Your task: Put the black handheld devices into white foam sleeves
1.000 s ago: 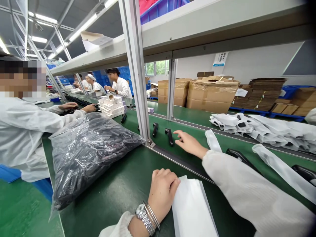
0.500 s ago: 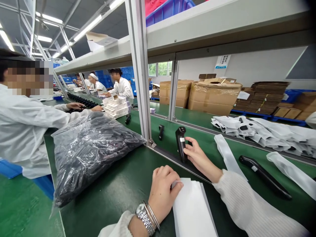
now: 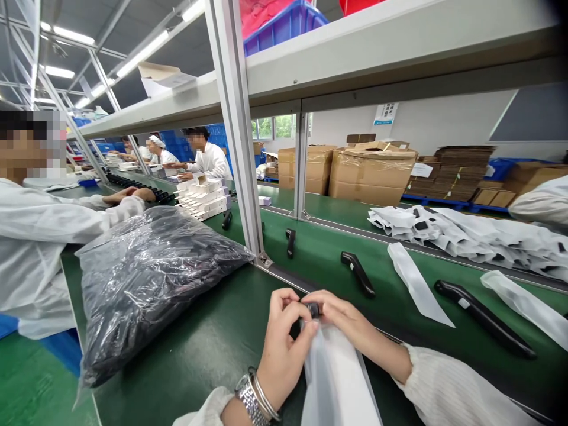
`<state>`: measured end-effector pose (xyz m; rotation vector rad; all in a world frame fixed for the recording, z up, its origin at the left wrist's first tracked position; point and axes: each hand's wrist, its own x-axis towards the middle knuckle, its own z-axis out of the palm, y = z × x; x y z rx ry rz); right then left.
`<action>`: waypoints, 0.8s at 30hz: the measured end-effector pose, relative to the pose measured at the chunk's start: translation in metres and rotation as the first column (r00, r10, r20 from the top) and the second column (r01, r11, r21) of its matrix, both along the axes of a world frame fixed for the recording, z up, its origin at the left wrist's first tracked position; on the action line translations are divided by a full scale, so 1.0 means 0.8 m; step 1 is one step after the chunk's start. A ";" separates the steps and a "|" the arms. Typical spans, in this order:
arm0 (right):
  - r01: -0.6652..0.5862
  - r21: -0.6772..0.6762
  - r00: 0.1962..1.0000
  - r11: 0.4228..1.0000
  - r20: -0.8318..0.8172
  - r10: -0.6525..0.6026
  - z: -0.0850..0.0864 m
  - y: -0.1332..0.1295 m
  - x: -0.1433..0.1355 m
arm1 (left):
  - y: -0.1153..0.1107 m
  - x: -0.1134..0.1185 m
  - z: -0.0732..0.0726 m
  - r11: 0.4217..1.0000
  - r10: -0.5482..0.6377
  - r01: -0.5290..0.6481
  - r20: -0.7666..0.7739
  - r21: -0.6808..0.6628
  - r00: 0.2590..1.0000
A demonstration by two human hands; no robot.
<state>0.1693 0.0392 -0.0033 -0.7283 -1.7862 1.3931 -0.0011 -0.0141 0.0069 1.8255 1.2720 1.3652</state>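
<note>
My left hand (image 3: 284, 343) is closed, pinching the mouth of a translucent white sleeve (image 3: 326, 378). My right hand (image 3: 346, 319) is closed around the end of a black angled handle (image 3: 313, 309) at that mouth; the rest of the handle is hidden by my fingers and the sleeve. More white sleeves lie stacked beneath. Beyond my right hand, another black handle (image 3: 358, 275) with a small white label rests on the green belt. A filled white sleeve (image 3: 417, 284) and a larger black handle (image 3: 483, 319) lie farther right.
A clear bag of black items (image 3: 155, 284) lies on the table at left, near a co-worker in white (image 3: 35, 236). A metal post (image 3: 235, 130) rises ahead, under an overhead shelf (image 3: 377, 53). Several filled sleeves (image 3: 470, 236) are piled at right.
My right hand has brought the black handle down from over the belt to the sleeve beside my left hand. The sleeve's mouth is now lifted. Another handle shows where my right hand was.
</note>
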 end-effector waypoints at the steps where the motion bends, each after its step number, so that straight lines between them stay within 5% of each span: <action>1: -0.055 0.004 0.998 0.998 0.030 0.054 -0.001 -0.005 -0.002 | 0.000 0.000 0.000 0.999 0.041 -0.041 0.020 0.007 0.999; 5: -0.133 -0.093 0.989 0.987 0.056 0.139 -0.006 -0.014 -0.008 | 0.003 -0.002 0.000 0.990 0.139 -0.137 0.064 -0.029 0.988; 9: 0.200 0.087 0.974 0.976 0.088 -0.208 0.004 0.021 0.003 | 0.007 -0.003 -0.002 0.990 0.136 -0.133 0.061 -0.054 0.989; 13: 0.527 0.318 0.811 0.788 0.090 -0.579 0.030 0.099 0.036 | 0.009 -0.005 -0.004 0.987 0.100 -0.105 -0.050 -0.120 0.994; 18: 0.653 0.456 0.642 0.604 0.089 -0.761 0.043 0.176 0.069 | 0.008 -0.006 -0.004 0.973 0.015 -0.093 -0.343 -0.213 0.939; 21: 0.580 0.537 0.647 0.613 0.155 -0.747 0.031 0.197 0.056 | 0.006 -0.005 -0.006 0.949 -0.021 -0.122 -0.442 -0.292 0.897; 24: 0.414 0.564 0.723 0.715 0.274 -0.635 0.013 0.204 0.016 | 0.006 -0.005 -0.010 0.938 -0.019 -0.142 -0.456 -0.315 0.890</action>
